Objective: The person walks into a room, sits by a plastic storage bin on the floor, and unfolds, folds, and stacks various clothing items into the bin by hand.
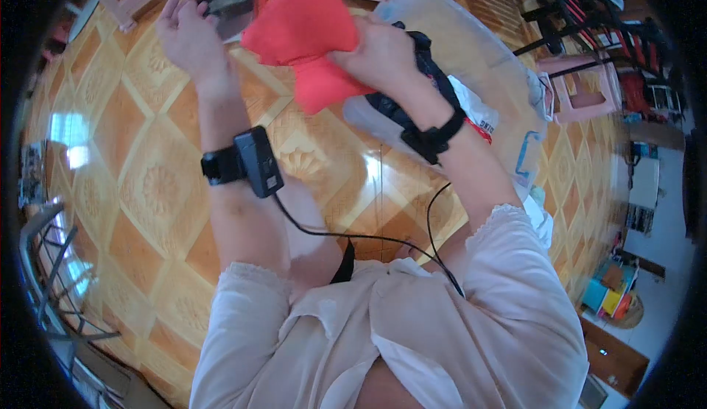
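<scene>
A soft red cloth item hangs in the air at the top centre, pinched in at its middle. My right hand grips its right side, fingers wrapped round the fabric. To the left, my left hand is raised with its fingers apart and slightly curled, not touching the red item. Beyond and below my right hand lies a large clear plastic bin. Black items and a white packet with red print show in the bin, partly hidden by my right forearm.
Pink plastic stools stand at the top left and right. Black metal racks are at the upper right, a dark metal frame at the left. A black cable runs between my wrists and lap.
</scene>
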Motion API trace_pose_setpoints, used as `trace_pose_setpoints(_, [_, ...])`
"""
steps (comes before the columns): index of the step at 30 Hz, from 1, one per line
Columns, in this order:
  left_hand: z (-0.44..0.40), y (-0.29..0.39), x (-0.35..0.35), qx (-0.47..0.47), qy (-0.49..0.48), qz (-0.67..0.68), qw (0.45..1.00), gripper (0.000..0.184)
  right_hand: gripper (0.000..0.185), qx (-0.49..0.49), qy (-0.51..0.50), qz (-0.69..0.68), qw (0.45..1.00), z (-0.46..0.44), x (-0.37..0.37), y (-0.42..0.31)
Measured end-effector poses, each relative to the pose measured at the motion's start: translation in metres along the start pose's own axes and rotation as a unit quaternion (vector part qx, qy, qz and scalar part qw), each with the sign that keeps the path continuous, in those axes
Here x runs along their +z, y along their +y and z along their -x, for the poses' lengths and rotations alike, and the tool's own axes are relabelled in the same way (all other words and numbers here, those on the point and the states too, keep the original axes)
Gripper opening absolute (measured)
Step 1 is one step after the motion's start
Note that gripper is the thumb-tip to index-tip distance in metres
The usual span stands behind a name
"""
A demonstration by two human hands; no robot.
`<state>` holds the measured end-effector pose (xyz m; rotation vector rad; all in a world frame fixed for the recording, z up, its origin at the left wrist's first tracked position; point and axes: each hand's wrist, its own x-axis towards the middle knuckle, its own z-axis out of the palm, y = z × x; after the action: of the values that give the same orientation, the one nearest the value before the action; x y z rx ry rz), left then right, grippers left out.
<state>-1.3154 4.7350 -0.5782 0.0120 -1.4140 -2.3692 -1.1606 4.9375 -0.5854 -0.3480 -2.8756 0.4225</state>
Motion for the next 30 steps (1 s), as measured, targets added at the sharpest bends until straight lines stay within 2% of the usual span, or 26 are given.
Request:
trace_pose_setpoints(2, [0.004, 0.004, 0.0, -0.017, -0.021, -0.019, 0.999, 0.032, 0.05, -0.05, 0.063, -0.003, 0.997, -0.002, 0.001, -0.013])
trace_pose_setpoints(3, [0.002, 0.008, 0.0, -0.018, -0.034, -0.057, 0.998, 0.033, 0.049, -0.043, 0.116, -0.033, 0.992, -0.001, -0.002, -0.019])
trace_pose_setpoints(4, [0.003, 0.012, -0.002, -0.02, -0.041, -0.098, 0.994, 0.034, 0.049, -0.042, 0.117, -0.032, 0.992, 0.0, -0.01, -0.019])
trace_pose_setpoints(6, [0.012, 0.024, 0.002, -0.014, -0.044, -0.098, 0.994, 0.037, 0.052, 0.005, 0.218, -0.148, 0.965, 0.007, -0.025, -0.02])
trace_pose_setpoints(7, [0.016, 0.027, 0.008, 0.142, -0.02, -0.147, 0.979, 0.041, 0.055, 0.059, 0.21, -0.156, 0.963, 0.01, -0.038, -0.019])
trace_pose_setpoints(8, [0.024, 0.009, 0.005, 0.159, -0.098, -0.137, 0.973, 0.044, 0.055, 0.06, 0.212, -0.158, 0.962, 0.013, -0.041, -0.01])
trace_pose_setpoints(9, [0.032, -0.007, 0.003, 0.171, -0.176, -0.123, 0.962, 0.047, 0.057, 0.117, 0.146, -0.193, 0.963, 0.015, -0.04, 0.003])
trace_pose_setpoints(10, [0.044, -0.042, -0.008, 0.04, -0.346, -0.056, 0.936, 0.051, 0.058, 0.168, 0.076, -0.227, 0.956, 0.016, -0.036, 0.015])
trace_pose_setpoints(11, [0.084, -0.043, 0.017, 0.156, -0.455, -0.328, 0.813, 0.057, 0.058, 0.204, 0.047, -0.253, 0.945, 0.015, -0.022, 0.035])
trace_pose_setpoints(12, [0.125, -0.044, 0.042, 0.323, -0.511, -0.508, 0.614, 0.064, 0.058, 0.233, 0.014, -0.276, 0.932, 0.016, -0.005, 0.057])
trace_pose_setpoints(14, [0.118, -0.047, 0.053, 0.089, -0.477, -0.472, 0.736, 0.066, 0.056, 0.224, -0.024, -0.419, 0.88, 0.015, 0.002, 0.074])
trace_pose_setpoints(15, [0.096, -0.058, 0.05, 0.099, -0.468, -0.477, 0.737, 0.066, 0.056, 0.211, -0.024, -0.424, 0.88, 0.011, 0.003, 0.078])
trace_pose_setpoints(17, [0.059, -0.07, 0.036, 0.049, -0.288, -0.411, 0.864, 0.062, 0.057, 0.225, -0.058, -0.535, 0.812, 0.016, 0.002, 0.083])
trace_pose_setpoints(18, [0.053, -0.068, 0.037, 0.055, -0.284, -0.411, 0.864, 0.062, 0.057, 0.218, -0.057, -0.537, 0.813, 0.021, -0.001, 0.084])
trace_pose_setpoints(21, [0.061, -0.01, 0.049, 0.283, -0.201, -0.343, 0.873, 0.074, 0.07, 0.233, -0.106, -0.557, 0.79, 0.031, -0.004, 0.092])
trace_pose_setpoints(22, [0.093, -0.028, 0.049, 0.153, -0.339, -0.413, 0.831, 0.086, 0.07, 0.236, -0.108, -0.558, 0.788, 0.035, 0.004, 0.098])
trace_pose_setpoints(23, [0.123, -0.049, 0.047, 0.016, -0.465, -0.465, 0.754, 0.098, 0.069, 0.235, -0.107, -0.551, 0.793, 0.039, 0.012, 0.104])
trace_pose_setpoints(24, [0.124, -0.054, 0.046, 0.017, -0.466, -0.464, 0.753, 0.098, 0.067, 0.23, -0.104, -0.545, 0.8, 0.038, 0.013, 0.108])
trace_pose_setpoints(25, [0.121, -0.052, 0.051, -0.057, -0.441, -0.43, 0.786, 0.108, 0.067, 0.232, -0.097, -0.546, 0.799, 0.038, 0.008, 0.108])
trace_pose_setpoints(26, [0.121, -0.052, 0.055, -0.134, -0.418, -0.39, 0.809, 0.118, 0.064, 0.238, -0.114, -0.599, 0.756, 0.041, 0.002, 0.11])
trace_pose_setpoints(27, [0.119, -0.052, 0.053, -0.144, -0.416, -0.362, 0.822, 0.102, 0.062, 0.247, -0.133, -0.647, 0.708, 0.049, -0.004, 0.114])
trace_pose_setpoints(28, [0.119, -0.06, 0.046, -0.153, -0.426, -0.36, 0.816, 0.102, 0.061, 0.223, -0.152, -0.627, 0.731, 0.05, -0.011, 0.128])
trace_pose_setpoints(30, [0.098, -0.082, 0.039, -0.294, -0.363, -0.199, 0.862, 0.093, 0.053, 0.25, -0.184, -0.504, 0.806, 0.044, -0.017, 0.158])
